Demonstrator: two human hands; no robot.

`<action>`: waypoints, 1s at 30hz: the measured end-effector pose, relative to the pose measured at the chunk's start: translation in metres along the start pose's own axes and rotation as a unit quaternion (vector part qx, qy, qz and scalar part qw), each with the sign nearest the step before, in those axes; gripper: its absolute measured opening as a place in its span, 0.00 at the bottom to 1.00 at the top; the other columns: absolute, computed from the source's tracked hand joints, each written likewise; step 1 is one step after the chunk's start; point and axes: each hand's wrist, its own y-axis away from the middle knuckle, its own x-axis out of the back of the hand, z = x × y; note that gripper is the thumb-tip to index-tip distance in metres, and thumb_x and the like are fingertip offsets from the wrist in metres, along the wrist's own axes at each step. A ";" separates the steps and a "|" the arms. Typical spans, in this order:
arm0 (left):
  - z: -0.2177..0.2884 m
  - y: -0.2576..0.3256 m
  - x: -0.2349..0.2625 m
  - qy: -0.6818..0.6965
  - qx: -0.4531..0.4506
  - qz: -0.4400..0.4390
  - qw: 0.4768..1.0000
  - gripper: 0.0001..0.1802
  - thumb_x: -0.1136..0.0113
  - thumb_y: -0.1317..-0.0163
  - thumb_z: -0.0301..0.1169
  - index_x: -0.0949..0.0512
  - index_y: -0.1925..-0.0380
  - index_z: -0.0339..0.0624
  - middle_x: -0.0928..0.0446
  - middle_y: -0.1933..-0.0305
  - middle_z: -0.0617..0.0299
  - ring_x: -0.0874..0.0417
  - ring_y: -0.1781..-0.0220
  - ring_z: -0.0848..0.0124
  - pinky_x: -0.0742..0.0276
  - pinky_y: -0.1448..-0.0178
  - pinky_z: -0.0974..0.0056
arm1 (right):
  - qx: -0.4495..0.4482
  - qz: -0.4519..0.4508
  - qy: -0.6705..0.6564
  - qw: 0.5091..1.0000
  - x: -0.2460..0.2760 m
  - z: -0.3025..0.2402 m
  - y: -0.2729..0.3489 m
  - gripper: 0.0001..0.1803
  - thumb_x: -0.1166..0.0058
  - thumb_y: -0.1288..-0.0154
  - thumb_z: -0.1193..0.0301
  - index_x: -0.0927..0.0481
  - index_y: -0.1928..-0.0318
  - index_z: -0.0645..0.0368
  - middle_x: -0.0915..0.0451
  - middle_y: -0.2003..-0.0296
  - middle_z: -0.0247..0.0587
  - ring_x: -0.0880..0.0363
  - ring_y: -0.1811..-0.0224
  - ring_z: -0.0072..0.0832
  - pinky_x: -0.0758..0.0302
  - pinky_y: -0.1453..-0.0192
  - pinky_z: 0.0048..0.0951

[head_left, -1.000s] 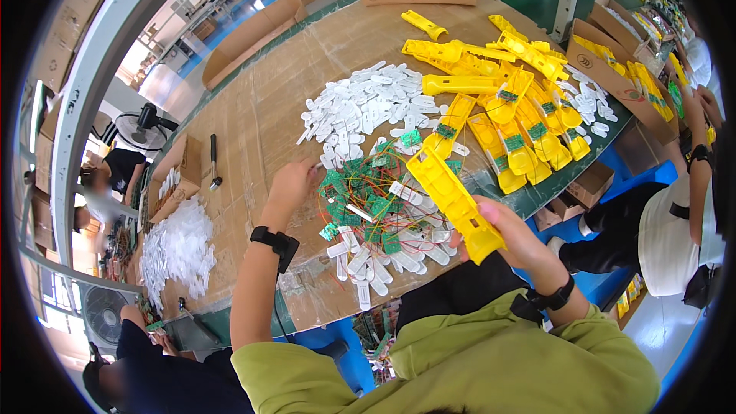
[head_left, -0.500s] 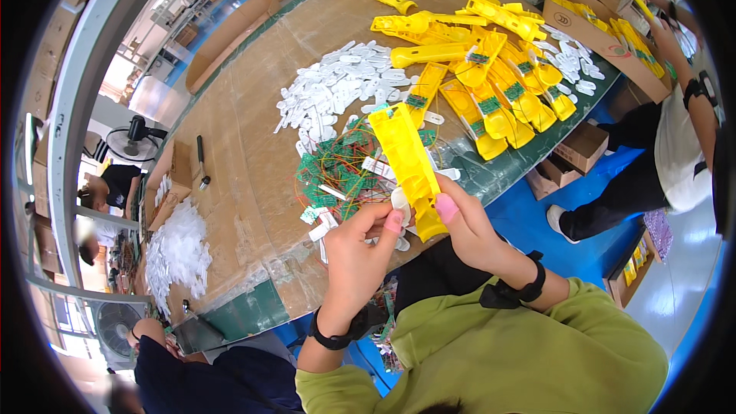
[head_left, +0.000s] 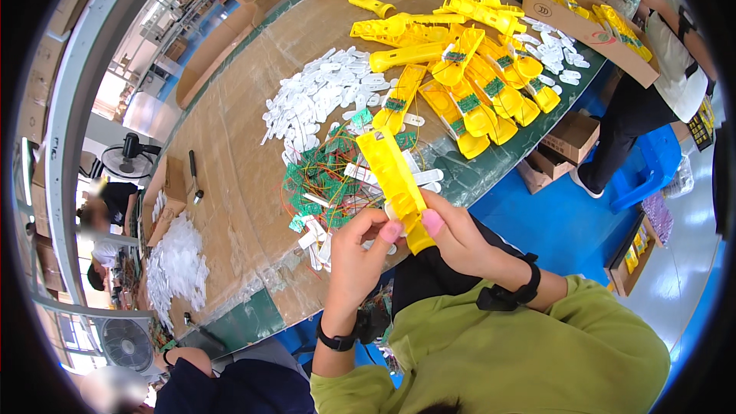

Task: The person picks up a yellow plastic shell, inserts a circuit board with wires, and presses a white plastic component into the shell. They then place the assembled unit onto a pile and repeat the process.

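My right hand (head_left: 452, 234) grips a long yellow plastic housing (head_left: 391, 180) near its lower end, holding it tilted above the table's near edge. My left hand (head_left: 360, 249) meets it from the left, fingers pinched against the housing's lower end where a small white part shows. Just beyond lies a tangle of green circuit boards with wires (head_left: 322, 184) and loose white plastic pieces (head_left: 318, 96).
Several yellow housings (head_left: 475, 84) fitted with green boards lie in rows at the table's far right. Cardboard boxes (head_left: 590, 19) line the far edge. Another person (head_left: 652, 84) stands at the right; others sit at the left. A second white pile (head_left: 176, 264) lies left.
My left hand left the green boards on the table and came to the yellow housing. The housing rose from the table and is held in both hands close to my body.
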 end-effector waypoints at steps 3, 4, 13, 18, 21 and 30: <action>-0.010 0.006 -0.001 -0.015 -0.044 0.042 0.998 0.15 0.43 0.46 0.34 0.28 0.64 0.33 0.28 0.66 0.60 0.26 0.66 0.75 0.31 0.61 0.74 | -0.032 -0.007 -0.105 0.994 -0.005 0.009 0.003 0.22 0.69 0.33 0.63 0.41 0.44 0.64 0.26 0.63 0.42 0.26 0.62 0.23 0.30 0.58 0.24; -0.020 0.008 -0.004 -0.012 -0.048 0.039 0.998 0.15 0.43 0.46 0.34 0.28 0.64 0.33 0.28 0.66 0.60 0.26 0.66 0.75 0.31 0.61 0.74 | -0.049 -0.014 -0.156 0.986 -0.008 0.011 0.003 0.23 0.69 0.33 0.62 0.42 0.44 0.64 0.26 0.63 0.40 0.27 0.62 0.22 0.30 0.58 0.24; -0.049 0.040 -0.011 0.209 -0.017 0.144 0.967 0.31 0.47 0.48 0.54 0.31 0.63 0.34 0.27 0.69 0.60 0.25 0.69 0.74 0.29 0.65 0.70 | -0.038 -0.176 0.212 0.961 0.018 -0.026 -0.040 0.15 0.64 0.37 0.62 0.28 0.67 0.61 0.27 0.81 0.47 0.25 0.76 0.40 0.31 0.72 0.35; -0.049 0.048 -0.007 0.258 -0.004 0.130 0.957 0.33 0.43 0.53 0.56 0.29 0.64 0.33 0.26 0.68 0.59 0.24 0.67 0.72 0.28 0.63 0.68 | 0.193 -0.070 0.516 0.832 0.024 -0.011 -0.145 0.11 0.55 0.45 0.66 0.26 0.76 0.60 0.26 0.79 0.46 0.27 0.74 0.43 0.30 0.69 0.39; -0.054 0.050 -0.009 0.291 0.005 0.103 0.951 0.32 0.43 0.52 0.54 0.30 0.63 0.33 0.26 0.68 0.58 0.23 0.68 0.70 0.26 0.63 0.66 | 0.228 -0.111 0.642 0.724 0.033 0.038 -0.203 0.07 0.52 0.49 0.68 0.25 0.70 0.57 0.24 0.74 0.41 0.27 0.64 0.38 0.31 0.64 0.39; -0.057 0.061 0.001 0.274 0.013 0.105 0.956 0.26 0.45 0.46 0.46 0.31 0.61 0.31 0.26 0.68 0.57 0.21 0.68 0.66 0.25 0.64 0.64 | 0.034 -0.223 0.620 0.751 0.035 0.058 -0.216 0.09 0.49 0.54 0.70 0.24 0.69 0.56 0.23 0.69 0.43 0.25 0.63 0.38 0.29 0.62 0.37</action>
